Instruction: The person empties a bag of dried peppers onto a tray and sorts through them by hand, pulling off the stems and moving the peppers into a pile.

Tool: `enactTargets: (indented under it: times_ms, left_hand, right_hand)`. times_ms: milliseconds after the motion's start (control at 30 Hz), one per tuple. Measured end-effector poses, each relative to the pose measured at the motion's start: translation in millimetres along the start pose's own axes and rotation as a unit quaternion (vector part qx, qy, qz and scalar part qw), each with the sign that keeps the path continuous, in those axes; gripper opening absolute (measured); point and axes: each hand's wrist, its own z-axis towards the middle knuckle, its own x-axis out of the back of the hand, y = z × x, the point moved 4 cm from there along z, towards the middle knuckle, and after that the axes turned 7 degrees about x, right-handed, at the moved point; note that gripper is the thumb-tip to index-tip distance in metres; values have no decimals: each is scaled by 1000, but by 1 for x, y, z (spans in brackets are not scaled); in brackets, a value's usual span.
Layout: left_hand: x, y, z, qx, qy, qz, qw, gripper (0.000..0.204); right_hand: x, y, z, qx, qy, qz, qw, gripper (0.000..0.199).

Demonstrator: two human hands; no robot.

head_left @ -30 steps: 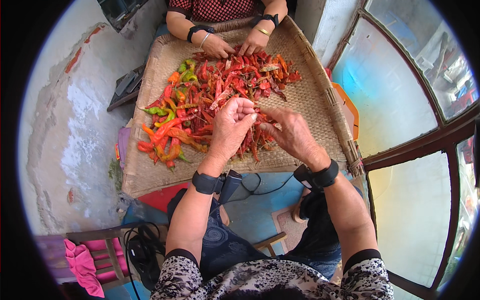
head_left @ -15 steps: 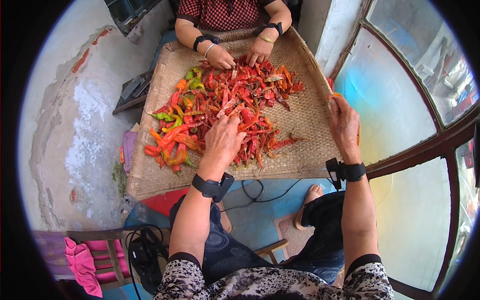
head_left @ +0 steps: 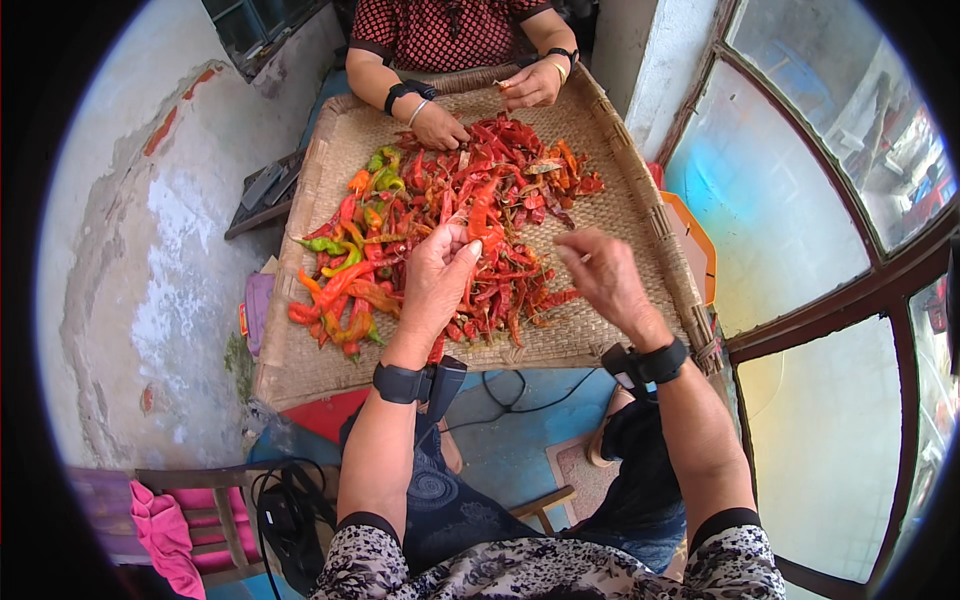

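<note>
My left hand (head_left: 437,282) is closed on a red chili pepper (head_left: 484,212), pinched between thumb and fingers above the pile. To its right, my right hand (head_left: 608,282) hovers over the woven tray (head_left: 640,235), fingers half curled and slightly apart, with nothing visible in them. A heap of dried red chili peppers (head_left: 510,165) covers the tray's middle. At its left lie fresher orange-red peppers (head_left: 340,290) and some green-yellow ones (head_left: 388,172). Both my wrists wear black strapped devices.
Across the tray sits another person (head_left: 435,35); one of their hands (head_left: 440,128) touches the peppers, the other (head_left: 532,86) holds a small piece. A peeling wall (head_left: 150,250) stands left, framed glass panes (head_left: 770,190) right. A black cable (head_left: 510,405) crosses the blue floor.
My right hand has left the tray's right rim and moved inward over the tray. My left hand has lifted a red chili pepper. The other person's right-side hand has risen from the heap.
</note>
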Motion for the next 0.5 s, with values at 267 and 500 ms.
enactTargets:
  times_ms: [267,500]
  left_hand:
    - [-23,1,-10,52,-135,-327,934,16]
    - [-6,1,-7,92,-44,-319,942,14]
  right_hand:
    - [-56,-16,-3,-169,-75,361,914,34]
    - [-5,8,6,-127,154,371,907,16]
